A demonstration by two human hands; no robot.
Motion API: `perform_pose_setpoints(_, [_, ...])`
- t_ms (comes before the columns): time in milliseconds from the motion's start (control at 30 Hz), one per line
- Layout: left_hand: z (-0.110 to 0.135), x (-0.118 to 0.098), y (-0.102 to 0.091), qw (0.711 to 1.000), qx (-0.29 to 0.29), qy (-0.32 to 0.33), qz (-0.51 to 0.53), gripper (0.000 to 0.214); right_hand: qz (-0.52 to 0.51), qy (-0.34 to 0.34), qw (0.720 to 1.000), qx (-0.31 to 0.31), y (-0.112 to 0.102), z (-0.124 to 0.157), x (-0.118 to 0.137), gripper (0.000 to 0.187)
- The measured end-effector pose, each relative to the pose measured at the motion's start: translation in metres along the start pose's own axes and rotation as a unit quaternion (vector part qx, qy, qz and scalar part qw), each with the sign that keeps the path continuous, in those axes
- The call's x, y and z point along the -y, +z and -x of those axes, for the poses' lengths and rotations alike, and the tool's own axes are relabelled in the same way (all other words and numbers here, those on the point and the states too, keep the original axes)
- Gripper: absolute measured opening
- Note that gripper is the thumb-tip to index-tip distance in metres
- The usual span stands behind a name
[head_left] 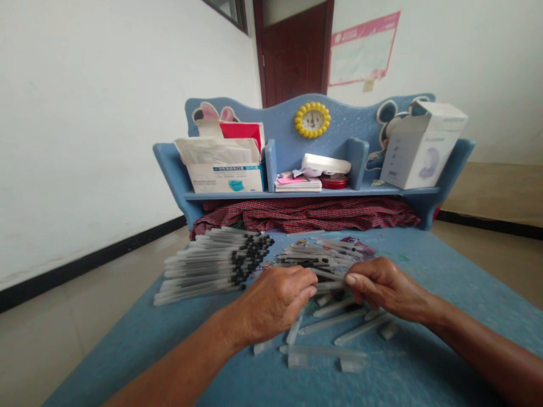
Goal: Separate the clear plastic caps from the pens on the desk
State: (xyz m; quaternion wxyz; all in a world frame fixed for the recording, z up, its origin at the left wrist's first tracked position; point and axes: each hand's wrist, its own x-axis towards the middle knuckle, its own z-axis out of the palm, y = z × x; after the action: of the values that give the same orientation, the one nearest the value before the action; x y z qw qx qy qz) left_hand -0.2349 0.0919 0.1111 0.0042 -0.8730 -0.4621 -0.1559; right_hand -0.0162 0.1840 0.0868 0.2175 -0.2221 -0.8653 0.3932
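Observation:
My left hand (275,299) and my right hand (384,288) meet over the middle of the blue desk (169,339). Both are closed in a pinch on the same clear pen tube (328,286), one at each end. Under and in front of the hands lie several loose clear tubes and caps (335,339). Just behind them is a loose heap of pen parts (322,254). To the left lies a neat stack of assembled pens with black tips (216,263).
A blue shelf unit (297,195) stands at the desk's back with a mask box (227,169), notebooks (297,182), a white carton (419,150) and a yellow clock (313,119). Red plaid cloth (305,215) lies under it. A white wall is left, a brown door behind.

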Motion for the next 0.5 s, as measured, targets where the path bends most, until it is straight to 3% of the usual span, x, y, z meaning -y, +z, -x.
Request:
perform_pose_setpoints(100, [0.0004, -0.0007, 0.0009, 1.000, 0.007, -0.002, -0.001, 0.020, 0.019, 0.002, 1.000, 0.007, 0.0005, -0.0001, 0.0014, 0.044])
perform_pose_setpoints(400, [0.0004, -0.0017, -0.0001, 1.000, 0.011, 0.007, -0.008, 0.018, -0.024, 0.053, 0.998, 0.028, 0.0018, 0.0000, 0.0052, 0.030])
perform_pose_setpoints(500, [0.0001, -0.0017, 0.0000, 1.000, 0.007, 0.008, -0.027, 0.018, -0.013, 0.052, 0.998, 0.032, 0.0015, -0.0006, 0.0022, 0.036])
